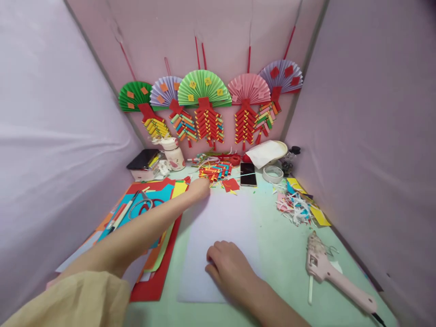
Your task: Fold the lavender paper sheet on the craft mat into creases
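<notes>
Head view: a lilac sheet [223, 218] is laid, long axis pointing away, under the right hand [228, 262], thumb and curled fingers apart; the left hand's [200, 188] finger state cannot be told

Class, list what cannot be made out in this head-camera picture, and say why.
In the head view:
Left hand: fingertips hidden by the hand itself; grip uncertain.
Right hand: palm hidden by its own back, above the pale sheet.
Glue gun: its cord runs off the bottom edge.
Yellow squares on the light green fan: marks too small to read.
</notes>
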Demonstrator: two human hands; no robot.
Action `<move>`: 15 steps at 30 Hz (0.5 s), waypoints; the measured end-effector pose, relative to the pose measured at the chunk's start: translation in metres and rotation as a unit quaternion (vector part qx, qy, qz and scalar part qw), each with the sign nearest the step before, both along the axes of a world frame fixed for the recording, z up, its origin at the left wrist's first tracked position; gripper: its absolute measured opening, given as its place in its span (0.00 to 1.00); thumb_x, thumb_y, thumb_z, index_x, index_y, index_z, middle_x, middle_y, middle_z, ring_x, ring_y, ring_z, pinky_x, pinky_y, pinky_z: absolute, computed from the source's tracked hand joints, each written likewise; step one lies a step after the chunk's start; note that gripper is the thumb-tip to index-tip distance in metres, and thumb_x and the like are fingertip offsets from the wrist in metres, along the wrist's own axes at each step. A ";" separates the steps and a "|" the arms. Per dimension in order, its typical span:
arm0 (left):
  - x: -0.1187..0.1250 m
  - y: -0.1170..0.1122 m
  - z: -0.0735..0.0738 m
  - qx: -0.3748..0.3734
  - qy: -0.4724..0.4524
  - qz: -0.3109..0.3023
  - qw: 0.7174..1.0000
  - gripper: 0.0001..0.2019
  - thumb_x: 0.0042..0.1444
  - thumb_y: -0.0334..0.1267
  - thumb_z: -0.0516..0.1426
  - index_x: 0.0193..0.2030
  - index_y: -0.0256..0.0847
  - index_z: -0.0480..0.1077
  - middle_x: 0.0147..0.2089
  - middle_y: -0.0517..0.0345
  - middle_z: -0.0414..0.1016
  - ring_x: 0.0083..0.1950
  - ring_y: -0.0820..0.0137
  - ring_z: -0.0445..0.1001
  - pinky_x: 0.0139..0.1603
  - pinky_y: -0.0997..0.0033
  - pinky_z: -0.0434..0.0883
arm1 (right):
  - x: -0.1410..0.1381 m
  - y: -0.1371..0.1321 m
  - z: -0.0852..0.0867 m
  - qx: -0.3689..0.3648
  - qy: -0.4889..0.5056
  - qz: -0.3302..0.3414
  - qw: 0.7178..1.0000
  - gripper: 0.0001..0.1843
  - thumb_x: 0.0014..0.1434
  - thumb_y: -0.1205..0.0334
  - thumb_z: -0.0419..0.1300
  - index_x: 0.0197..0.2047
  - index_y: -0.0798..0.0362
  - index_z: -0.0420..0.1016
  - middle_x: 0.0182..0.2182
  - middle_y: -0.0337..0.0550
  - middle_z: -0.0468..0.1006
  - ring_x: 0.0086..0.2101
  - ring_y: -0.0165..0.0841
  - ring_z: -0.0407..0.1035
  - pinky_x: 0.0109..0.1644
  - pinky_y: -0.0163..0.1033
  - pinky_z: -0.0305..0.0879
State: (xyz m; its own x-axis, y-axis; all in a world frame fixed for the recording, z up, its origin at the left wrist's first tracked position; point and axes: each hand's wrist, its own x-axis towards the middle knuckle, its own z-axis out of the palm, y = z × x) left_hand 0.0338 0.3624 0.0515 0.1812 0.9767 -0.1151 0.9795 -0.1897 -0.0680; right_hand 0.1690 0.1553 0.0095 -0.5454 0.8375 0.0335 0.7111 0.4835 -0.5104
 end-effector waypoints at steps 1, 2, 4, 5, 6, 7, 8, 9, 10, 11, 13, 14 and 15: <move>-0.004 0.001 0.005 -0.011 0.007 -0.011 1.000 0.12 0.52 0.31 0.52 0.39 0.36 0.74 0.44 0.40 0.78 0.45 0.58 0.76 0.43 0.67 0.70 | 0.000 0.000 -0.001 -0.002 -0.002 0.003 1.000 0.03 0.59 0.64 0.59 0.38 0.52 0.72 0.36 0.41 0.75 0.38 0.34 0.67 0.41 0.38 0.54; -0.008 0.002 0.012 -0.023 0.014 -0.023 0.999 0.11 0.51 0.32 0.52 0.37 0.37 0.75 0.42 0.43 0.78 0.44 0.59 0.76 0.42 0.68 0.70 | 0.000 0.000 -0.002 -0.004 -0.005 0.006 1.000 0.04 0.59 0.64 0.59 0.39 0.52 0.72 0.37 0.41 0.75 0.39 0.35 0.67 0.41 0.39 0.55; -0.017 0.005 0.029 -0.048 0.023 -0.056 0.997 0.08 0.50 0.33 0.53 0.32 0.40 0.74 0.36 0.49 0.78 0.40 0.62 0.76 0.40 0.70 0.69 | 0.000 0.000 -0.004 -0.005 -0.010 0.011 1.000 0.04 0.59 0.64 0.60 0.39 0.52 0.72 0.37 0.42 0.74 0.39 0.36 0.67 0.41 0.39 0.55; -0.022 0.008 0.039 -0.054 0.026 -0.072 0.996 0.07 0.50 0.33 0.53 0.30 0.41 0.73 0.34 0.51 0.78 0.38 0.63 0.75 0.39 0.71 0.68 | 0.000 0.000 -0.004 -0.003 -0.012 0.013 1.000 0.04 0.59 0.64 0.60 0.39 0.52 0.72 0.38 0.42 0.74 0.39 0.36 0.67 0.41 0.40 0.55; -0.026 0.013 0.050 -0.054 0.028 -0.094 0.994 0.08 0.50 0.34 0.52 0.31 0.41 0.73 0.34 0.53 0.77 0.38 0.65 0.74 0.40 0.71 0.68 | 0.000 0.000 -0.005 0.000 -0.012 0.017 1.000 0.04 0.59 0.64 0.60 0.39 0.52 0.72 0.38 0.42 0.74 0.39 0.37 0.66 0.40 0.40 0.55; -0.030 0.020 0.061 -0.027 0.038 -0.124 0.991 0.08 0.51 0.33 0.51 0.31 0.41 0.72 0.34 0.53 0.77 0.37 0.65 0.74 0.39 0.71 0.67 | 0.001 0.000 -0.005 0.002 -0.013 0.020 1.000 0.05 0.59 0.64 0.61 0.39 0.53 0.71 0.38 0.43 0.74 0.39 0.37 0.66 0.40 0.40 0.56; -0.033 0.028 0.071 0.004 0.043 -0.142 0.989 0.09 0.53 0.34 0.50 0.32 0.40 0.72 0.35 0.53 0.76 0.37 0.65 0.73 0.38 0.71 0.67 | 0.001 0.001 -0.005 0.002 -0.014 0.024 1.000 0.05 0.58 0.63 0.61 0.39 0.53 0.71 0.38 0.43 0.74 0.39 0.37 0.66 0.40 0.40 0.56; -0.036 0.039 0.079 0.039 0.044 -0.149 0.987 0.09 0.54 0.34 0.49 0.33 0.40 0.71 0.36 0.52 0.75 0.37 0.65 0.73 0.38 0.71 0.66 | 0.001 0.001 -0.005 0.000 -0.016 0.027 1.000 0.05 0.58 0.63 0.62 0.38 0.53 0.71 0.38 0.43 0.74 0.39 0.37 0.67 0.40 0.41 0.56; -0.039 0.050 0.086 0.064 0.043 -0.161 0.984 0.09 0.56 0.35 0.49 0.35 0.40 0.71 0.37 0.52 0.75 0.38 0.65 0.73 0.39 0.71 0.66 | 0.001 0.001 -0.005 -0.003 -0.017 0.029 0.999 0.05 0.58 0.62 0.62 0.38 0.53 0.71 0.38 0.43 0.74 0.39 0.38 0.67 0.40 0.41 0.56; -0.041 0.063 0.090 0.090 0.040 -0.167 0.981 0.10 0.57 0.36 0.49 0.37 0.39 0.70 0.39 0.51 0.74 0.41 0.64 0.72 0.41 0.71 0.66 | 0.001 0.002 -0.005 -0.007 -0.019 0.029 0.999 0.06 0.57 0.62 0.62 0.38 0.53 0.71 0.38 0.43 0.74 0.39 0.38 0.67 0.41 0.41 0.56; -0.045 0.090 0.089 0.125 0.040 -0.158 0.979 0.10 0.59 0.37 0.49 0.41 0.39 0.70 0.43 0.49 0.72 0.44 0.63 0.71 0.42 0.71 0.66 | 0.001 0.003 -0.007 -0.014 -0.022 0.027 0.999 0.06 0.57 0.62 0.63 0.37 0.53 0.71 0.37 0.43 0.74 0.38 0.38 0.67 0.41 0.41 0.57; -0.046 0.102 0.085 0.129 0.045 -0.145 0.980 0.11 0.60 0.37 0.48 0.42 0.38 0.70 0.45 0.49 0.72 0.45 0.63 0.71 0.43 0.71 0.66 | 0.000 0.003 -0.008 -0.016 -0.022 0.027 0.999 0.06 0.57 0.62 0.63 0.37 0.52 0.71 0.37 0.42 0.74 0.38 0.38 0.67 0.41 0.41 0.57; -0.045 0.112 0.080 0.126 0.051 -0.129 0.982 0.11 0.60 0.36 0.48 0.42 0.38 0.70 0.45 0.48 0.71 0.46 0.63 0.71 0.43 0.71 0.66 | 0.000 0.004 -0.009 -0.016 -0.021 0.027 0.999 0.06 0.57 0.61 0.63 0.37 0.52 0.71 0.37 0.42 0.74 0.38 0.38 0.67 0.40 0.41 0.57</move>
State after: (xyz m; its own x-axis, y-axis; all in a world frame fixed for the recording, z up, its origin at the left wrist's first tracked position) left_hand -0.0116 0.4744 0.1312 0.4272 0.8992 0.0941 0.8865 -0.3962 -0.2391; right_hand 0.1692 0.1592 0.0009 -0.5907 0.8067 -0.0177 0.7055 0.5057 -0.4964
